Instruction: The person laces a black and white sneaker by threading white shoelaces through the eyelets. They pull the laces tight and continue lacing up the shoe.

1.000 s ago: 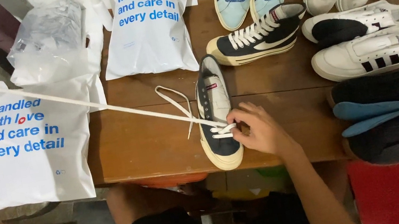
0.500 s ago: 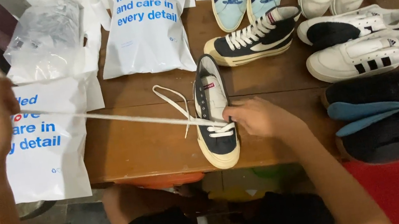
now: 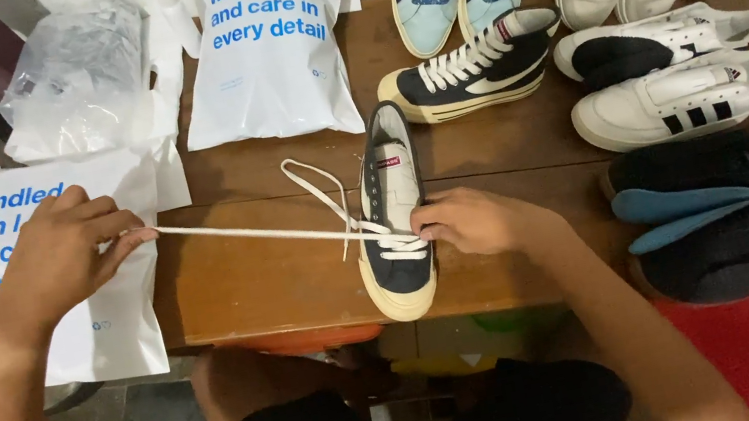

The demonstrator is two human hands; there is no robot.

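Head view: left hand (image 3: 63, 255) fingers pinch white lace (image 3: 257, 233); right hand (image 3: 478, 222) fingers press sneaker (image 3: 393, 228).

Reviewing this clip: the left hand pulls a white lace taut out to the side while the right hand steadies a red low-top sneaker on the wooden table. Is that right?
Not quite. The head view shows the sneaker is dark navy with a cream sole, not red. The rest holds: the left hand pulls the white lace taut to the side, and the right hand steadies the shoe on the wooden table.

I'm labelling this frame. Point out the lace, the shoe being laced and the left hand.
lace (image 3: 247, 234), head view, taut middle stretch.
shoe (image 3: 398, 267), head view, dark toe.
left hand (image 3: 63, 258), head view, back of hand.
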